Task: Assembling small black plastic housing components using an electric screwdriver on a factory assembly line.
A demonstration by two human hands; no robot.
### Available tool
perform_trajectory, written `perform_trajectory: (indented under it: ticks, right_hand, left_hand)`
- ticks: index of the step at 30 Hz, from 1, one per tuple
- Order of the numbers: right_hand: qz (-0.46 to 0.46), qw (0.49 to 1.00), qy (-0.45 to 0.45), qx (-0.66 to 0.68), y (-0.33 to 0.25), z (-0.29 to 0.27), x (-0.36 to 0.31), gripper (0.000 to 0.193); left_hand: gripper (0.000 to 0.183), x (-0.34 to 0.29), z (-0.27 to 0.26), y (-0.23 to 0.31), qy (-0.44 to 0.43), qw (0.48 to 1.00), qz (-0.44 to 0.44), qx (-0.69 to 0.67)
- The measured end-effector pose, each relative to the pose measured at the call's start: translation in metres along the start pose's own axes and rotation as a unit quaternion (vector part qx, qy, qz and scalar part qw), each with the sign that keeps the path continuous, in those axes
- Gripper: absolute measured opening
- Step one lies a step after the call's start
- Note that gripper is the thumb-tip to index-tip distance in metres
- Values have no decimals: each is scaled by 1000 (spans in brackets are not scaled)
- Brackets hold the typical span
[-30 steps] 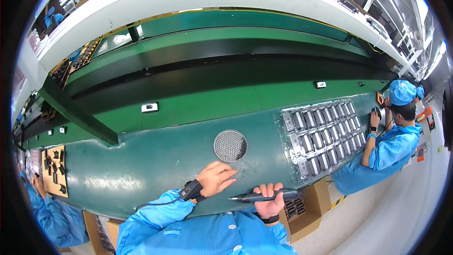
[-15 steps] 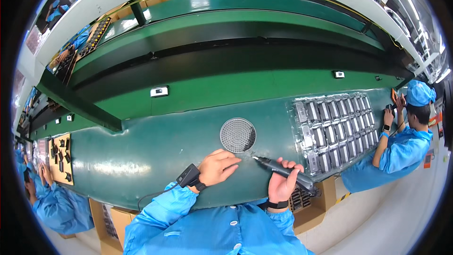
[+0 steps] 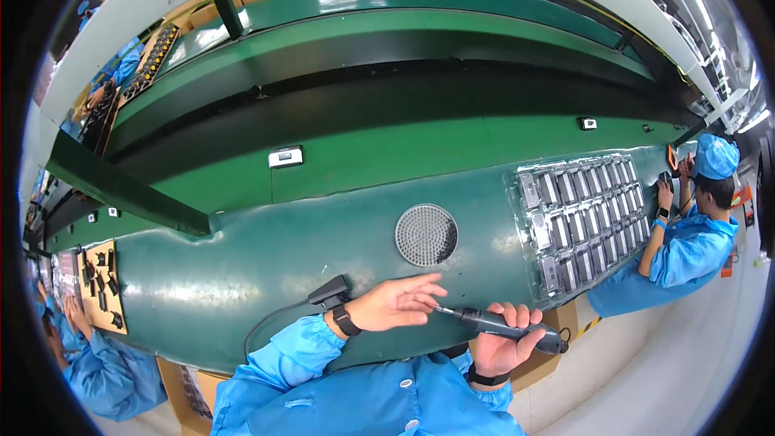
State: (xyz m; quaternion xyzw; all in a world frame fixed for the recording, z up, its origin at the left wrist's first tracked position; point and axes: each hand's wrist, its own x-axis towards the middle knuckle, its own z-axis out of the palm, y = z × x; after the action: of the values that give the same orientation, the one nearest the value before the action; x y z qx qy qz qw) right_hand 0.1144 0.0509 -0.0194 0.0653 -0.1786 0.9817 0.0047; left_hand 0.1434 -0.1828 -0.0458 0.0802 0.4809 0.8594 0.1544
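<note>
My right hand [image 3: 500, 349] is wrapped round a dark grey electric screwdriver [image 3: 491, 322], its thin metal tip pointing left. Close to that tip is my left hand [image 3: 395, 302], palm turned partly inward and fingers stretched out. I cannot tell whether the fingers touch the bit. Beyond both hands lies a round grey dish [image 3: 426, 230] with a dimpled surface and small dark pieces gathered at its right side. A black box-shaped device [image 3: 328, 291] with a cable sits at my left wrist, by a black strap.
To the right, a clear plastic tray [image 3: 523, 218] holds rows of black-and-silver rectangular units. A co-worker [image 3: 686, 234] in blue works beyond it. At far left, another person's hands [image 3: 77, 316] are beside a tan board [image 3: 103, 319] with black parts. Cardboard boxes [image 3: 539, 367] stand below the table edge.
My left hand has turned and its fingers now reach the screwdriver's tip. The screwdriver has moved slightly right and down, lying more level. The whole view has shifted a little.
</note>
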Motion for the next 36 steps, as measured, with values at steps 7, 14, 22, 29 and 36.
perform_trajectory:
  ticks: [7, 14, 22, 29, 36]
  right_hand:
    - [40, 999, -7, -10, 18, 0, -1, 22]
    - [44, 999, 3, -8, 16, -6, 0, 23]
    - [67, 995, 64, 44, 16, -14, 3, 22]
    - [36, 996, 79, 17, 1, -26, 10, 18]
    - [-45, 989, 79, -117, -8, -43, 15, 14]
  left_hand:
    - [37, -9, 1, -10, 26, 997, -64, -31]
    - [19, -13, 7, -6, 82, 995, -2, 64]
    - [13, -8, 15, 9, 132, 942, 82, 298]
    - [8, -10, 10, 7, 250, 919, 73, 295]
    - [12, 50, 10, 53, 206, 791, 141, 559]
